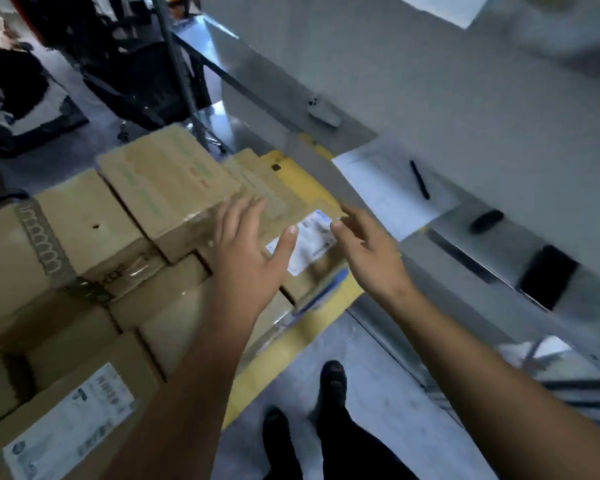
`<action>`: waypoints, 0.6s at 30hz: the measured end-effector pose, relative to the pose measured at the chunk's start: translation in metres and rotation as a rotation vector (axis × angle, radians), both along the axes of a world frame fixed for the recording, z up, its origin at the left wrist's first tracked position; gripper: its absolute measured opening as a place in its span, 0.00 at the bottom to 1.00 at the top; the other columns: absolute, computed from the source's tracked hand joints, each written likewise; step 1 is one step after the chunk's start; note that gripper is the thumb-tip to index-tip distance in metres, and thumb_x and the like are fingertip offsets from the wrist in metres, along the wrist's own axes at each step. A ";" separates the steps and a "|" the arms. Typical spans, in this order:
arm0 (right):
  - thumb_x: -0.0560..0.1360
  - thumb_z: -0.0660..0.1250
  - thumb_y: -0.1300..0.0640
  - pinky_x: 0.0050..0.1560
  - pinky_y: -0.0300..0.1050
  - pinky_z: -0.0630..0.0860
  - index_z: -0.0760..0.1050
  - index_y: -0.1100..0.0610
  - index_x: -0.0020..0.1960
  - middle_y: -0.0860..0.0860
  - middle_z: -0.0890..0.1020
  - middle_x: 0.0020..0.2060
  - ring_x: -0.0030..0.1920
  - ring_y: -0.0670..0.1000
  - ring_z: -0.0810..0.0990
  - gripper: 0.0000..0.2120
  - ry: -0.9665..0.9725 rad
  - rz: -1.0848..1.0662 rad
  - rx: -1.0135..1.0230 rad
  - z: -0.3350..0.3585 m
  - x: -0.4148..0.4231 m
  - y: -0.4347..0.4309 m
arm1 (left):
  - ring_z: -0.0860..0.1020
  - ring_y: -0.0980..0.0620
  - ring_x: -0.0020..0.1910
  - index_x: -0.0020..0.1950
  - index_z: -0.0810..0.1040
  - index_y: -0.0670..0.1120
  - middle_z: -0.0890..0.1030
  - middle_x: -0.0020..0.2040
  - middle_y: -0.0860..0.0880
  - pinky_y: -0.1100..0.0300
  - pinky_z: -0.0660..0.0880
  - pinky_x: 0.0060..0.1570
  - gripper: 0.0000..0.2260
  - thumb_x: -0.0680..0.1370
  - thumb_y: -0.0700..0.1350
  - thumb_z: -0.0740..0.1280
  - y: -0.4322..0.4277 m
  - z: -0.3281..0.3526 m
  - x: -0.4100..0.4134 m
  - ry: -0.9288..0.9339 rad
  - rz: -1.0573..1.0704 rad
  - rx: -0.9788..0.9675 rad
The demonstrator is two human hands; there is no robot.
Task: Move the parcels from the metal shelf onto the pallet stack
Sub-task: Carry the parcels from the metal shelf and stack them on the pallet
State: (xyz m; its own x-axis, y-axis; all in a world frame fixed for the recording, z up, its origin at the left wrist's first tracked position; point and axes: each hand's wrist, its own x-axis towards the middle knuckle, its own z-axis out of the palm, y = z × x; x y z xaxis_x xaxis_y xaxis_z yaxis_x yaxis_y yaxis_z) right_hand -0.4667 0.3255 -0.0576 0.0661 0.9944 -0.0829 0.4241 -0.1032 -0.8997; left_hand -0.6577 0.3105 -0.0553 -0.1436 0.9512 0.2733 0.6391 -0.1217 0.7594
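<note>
The left hand (246, 252) and right hand (369, 252) are both spread, fingers straight, gripping nothing. Between them lies 1 brown parcel (309, 251) with a white label, partly under the left palm; contact is unclear through the blur. It sits atop the pallet stack (84, 220), which extends left of the left hand. Right of the right hand runs the metal shelf (447, 233), bearing 1 pen (419, 180).
</note>
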 end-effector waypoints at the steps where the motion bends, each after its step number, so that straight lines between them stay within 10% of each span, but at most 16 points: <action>1: 0.84 0.65 0.42 0.64 0.33 0.71 0.72 0.46 0.77 0.44 0.78 0.71 0.69 0.42 0.76 0.23 -0.011 -0.063 -0.004 0.000 0.022 -0.017 | 0.63 0.43 0.79 0.72 0.76 0.42 0.72 0.75 0.44 0.48 0.62 0.77 0.26 0.79 0.55 0.68 -0.004 -0.001 0.019 -0.016 -0.065 -0.007; 8: 0.84 0.63 0.39 0.73 0.53 0.73 0.69 0.44 0.79 0.48 0.77 0.72 0.70 0.48 0.76 0.25 -0.047 -0.568 -0.027 0.003 0.182 -0.173 | 0.64 0.48 0.79 0.75 0.74 0.46 0.70 0.76 0.49 0.46 0.62 0.78 0.25 0.81 0.56 0.69 -0.068 -0.003 0.182 -0.055 -0.579 -0.072; 18: 0.83 0.65 0.41 0.73 0.43 0.66 0.70 0.48 0.79 0.47 0.73 0.76 0.76 0.46 0.71 0.27 -0.050 -1.050 0.017 -0.010 0.360 -0.453 | 0.60 0.62 0.76 0.79 0.70 0.51 0.68 0.78 0.53 0.59 0.58 0.76 0.29 0.80 0.61 0.68 -0.268 -0.001 0.431 0.010 -1.087 -0.120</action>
State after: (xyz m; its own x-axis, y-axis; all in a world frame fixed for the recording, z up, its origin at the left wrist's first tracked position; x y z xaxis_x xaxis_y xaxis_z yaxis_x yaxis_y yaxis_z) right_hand -0.1063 -0.1276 -0.0679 0.8988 0.4363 -0.0425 0.1658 -0.4282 -0.8883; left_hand -0.2268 0.0427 -0.0560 0.7909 0.5887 0.1671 0.2410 -0.5506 0.7992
